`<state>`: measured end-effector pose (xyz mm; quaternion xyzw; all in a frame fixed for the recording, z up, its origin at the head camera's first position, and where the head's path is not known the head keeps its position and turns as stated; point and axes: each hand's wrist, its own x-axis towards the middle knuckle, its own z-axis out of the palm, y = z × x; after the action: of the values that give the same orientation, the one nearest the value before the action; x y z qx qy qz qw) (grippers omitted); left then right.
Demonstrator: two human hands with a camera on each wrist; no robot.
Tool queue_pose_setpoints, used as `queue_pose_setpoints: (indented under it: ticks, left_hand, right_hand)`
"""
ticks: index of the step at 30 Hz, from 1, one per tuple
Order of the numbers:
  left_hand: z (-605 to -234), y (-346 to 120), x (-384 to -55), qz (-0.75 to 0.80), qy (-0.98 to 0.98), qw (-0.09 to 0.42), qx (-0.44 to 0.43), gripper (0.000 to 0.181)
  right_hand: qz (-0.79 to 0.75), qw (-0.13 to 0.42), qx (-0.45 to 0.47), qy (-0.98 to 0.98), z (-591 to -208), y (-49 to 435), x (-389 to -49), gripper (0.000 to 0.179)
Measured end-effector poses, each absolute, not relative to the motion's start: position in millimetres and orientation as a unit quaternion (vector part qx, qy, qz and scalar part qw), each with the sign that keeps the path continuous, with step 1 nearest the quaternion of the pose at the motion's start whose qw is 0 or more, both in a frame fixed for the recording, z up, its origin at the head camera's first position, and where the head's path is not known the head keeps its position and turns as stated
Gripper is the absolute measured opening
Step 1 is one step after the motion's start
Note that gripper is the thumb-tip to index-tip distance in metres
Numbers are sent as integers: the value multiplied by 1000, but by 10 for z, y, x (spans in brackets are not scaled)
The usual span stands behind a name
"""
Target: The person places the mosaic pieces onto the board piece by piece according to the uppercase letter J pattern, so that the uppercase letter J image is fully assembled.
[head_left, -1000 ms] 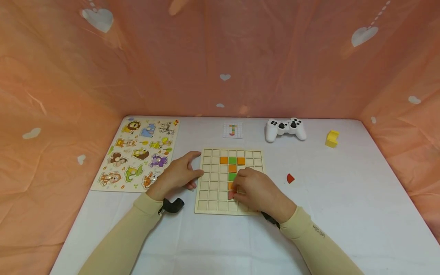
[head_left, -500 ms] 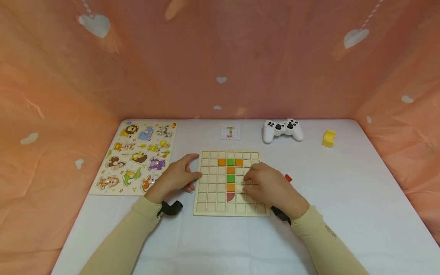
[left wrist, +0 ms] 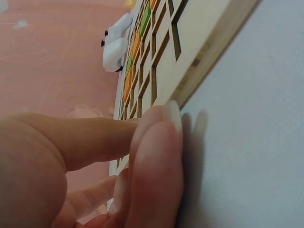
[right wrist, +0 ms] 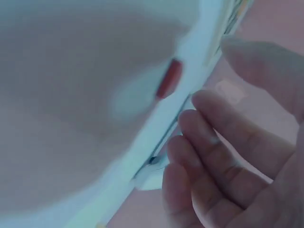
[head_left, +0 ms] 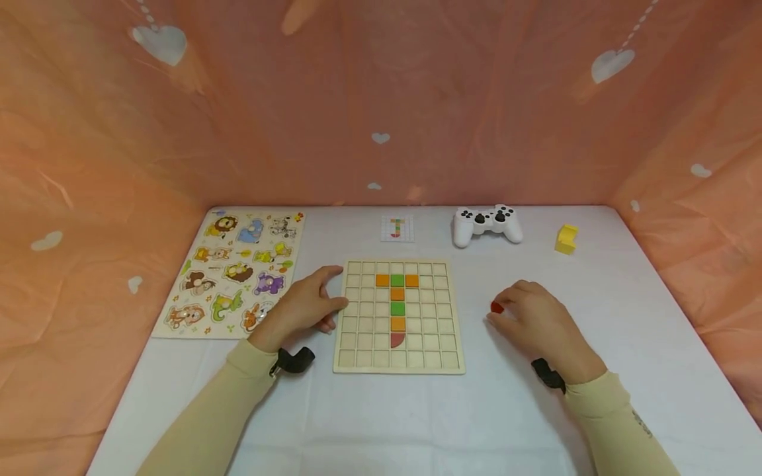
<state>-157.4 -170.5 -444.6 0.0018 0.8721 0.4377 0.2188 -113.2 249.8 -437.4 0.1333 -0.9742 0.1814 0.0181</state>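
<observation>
A square wooden grid board (head_left: 365,357) lies on the white table. In its cells, orange and green square tiles (head_left: 397,309) form a T, and a red quarter-round tile (head_left: 397,340) sits at the foot of the stem. My left hand (head_left: 302,305) touches the board's left edge with thumb and index fingertip spread apart. To the right of the board, my right hand (head_left: 532,324) reaches over a loose red piece (head_left: 497,307), its shape partly hidden by the fingers. The right wrist view shows a gap between that piece (right wrist: 170,80) and the parted fingers (right wrist: 204,130).
A small pattern card (head_left: 397,228) lies behind the board. Further right are a white game controller (head_left: 487,225) and a yellow block (head_left: 567,238). An animal picture puzzle (head_left: 229,277) lies on the left, partly beneath the left hand in the head view.
My right hand has left the red tile in the board and moved right to the loose red piece. My left hand stays at the board's edge. The head view has shifted slightly.
</observation>
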Motion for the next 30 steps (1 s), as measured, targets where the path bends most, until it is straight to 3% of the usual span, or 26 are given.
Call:
queue_pose_setpoints:
  ticks: [19,30]
  left_hand:
    - [-4450,-1708,-1568,442,871,216,2,76]
    - [-4433,-1711,-1575,439,872,217,4,76]
  right_hand:
    - [191,14,135,-972,-4449,2606,-1218,16]
    - [206,21,163,-965,-4355,2326,-1293,13]
